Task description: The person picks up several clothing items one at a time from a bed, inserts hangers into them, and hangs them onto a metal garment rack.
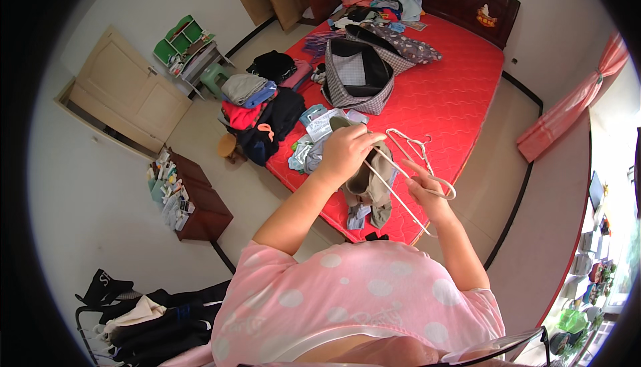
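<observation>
My left hand [349,153] grips the upper edge of a khaki garment [369,187], which hangs in folds over the near end of the bed. In my right hand [425,192] is a white clothes hanger [395,194], held near its hook. One end of the hanger reaches to the garment's opening beside my left fingers; how far it goes in is hidden. A second white hanger [408,142] lies on the red mattress [445,86] just beyond my right hand. Grey cloth [314,157] and papers [323,126] lie to the left of the garment.
Folded clothes [250,102] are stacked at the bed's left edge. A checked storage bag [358,76] stands open mid-bed, with a heap of clothes [373,9] behind. A wooden stool [228,146] and dark red cabinet [205,207] stand left; a clothes rack [80,322] is behind left.
</observation>
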The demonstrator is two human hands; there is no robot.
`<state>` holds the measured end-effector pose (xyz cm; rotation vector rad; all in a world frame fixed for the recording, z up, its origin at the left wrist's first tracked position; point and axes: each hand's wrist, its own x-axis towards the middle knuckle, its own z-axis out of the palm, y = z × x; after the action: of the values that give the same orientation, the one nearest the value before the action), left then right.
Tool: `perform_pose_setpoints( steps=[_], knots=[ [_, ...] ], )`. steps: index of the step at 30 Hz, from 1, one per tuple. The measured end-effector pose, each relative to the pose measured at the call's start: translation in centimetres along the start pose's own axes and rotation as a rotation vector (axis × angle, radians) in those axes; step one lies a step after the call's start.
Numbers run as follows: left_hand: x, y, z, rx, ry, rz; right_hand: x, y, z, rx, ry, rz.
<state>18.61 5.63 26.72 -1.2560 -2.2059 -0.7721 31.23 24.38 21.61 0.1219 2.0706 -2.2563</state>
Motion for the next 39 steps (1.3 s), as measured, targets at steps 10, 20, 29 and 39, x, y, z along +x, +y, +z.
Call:
perform_pose_setpoints(
  steps=[10, 20, 29, 39],
  knots=[
    [-1.4, 3.3, 1.9, -0.251, -0.068, 0.023, 2.2, -0.7, 1.5, -0.04, 0.087, -0.069],
    [1.7, -2.8, -1.6, 0.207, -0.127, 0.292, 0.9, -1.6, 0.1, -0.091, 0.113, -0.041],
    [1.6, -1.1, 0.7, 0.037, -0.233, 0.378, 0.6, -2.3, -2.0, -0.155, 0.165, -0.14],
    [2.5, 2.4, 2.8, -0.134, -0.243, 0.131, 1.4, -5.3, -2.3, -0.421, 0.222, -0.306]
  ],
)
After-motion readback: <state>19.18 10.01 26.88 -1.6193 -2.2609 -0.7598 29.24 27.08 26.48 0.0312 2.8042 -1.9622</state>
